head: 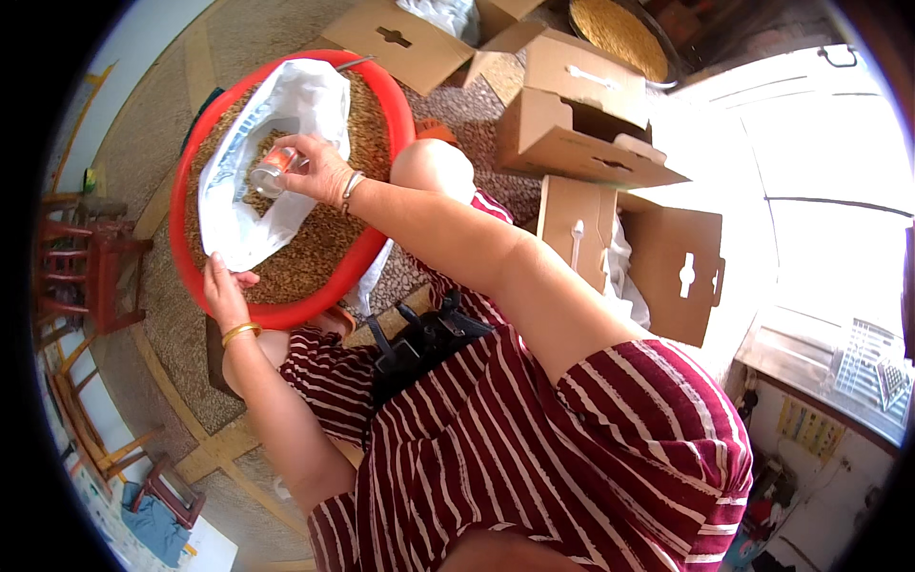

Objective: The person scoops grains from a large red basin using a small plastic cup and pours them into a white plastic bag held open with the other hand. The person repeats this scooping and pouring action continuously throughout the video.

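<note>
A large red plastic tub (402, 107) holds a mass of small brown grain-like pieces (307, 275). Over them lies a white plastic bag (246, 239) with its mouth wide, and more of the pieces show inside it. My right hand (318, 171) grips a clear plastic jar (270, 179) with an orange-red label, tilted within the bag's mouth. At the bag's near edge, my left hand (225, 289) has its thumb and fingers on the rim; the exact hold is partly hidden. A thin metal rod or handle (355, 62) rests across the tub's far rim.
Cardboard boxes stand right of the tub: one with its flaps up (529, 136), another (668, 257) with white plastic inside. A further carton (400, 43) lies beyond. A round tray of yellowish grain (620, 36) is at the top. Red wooden chairs (107, 275) stand at left.
</note>
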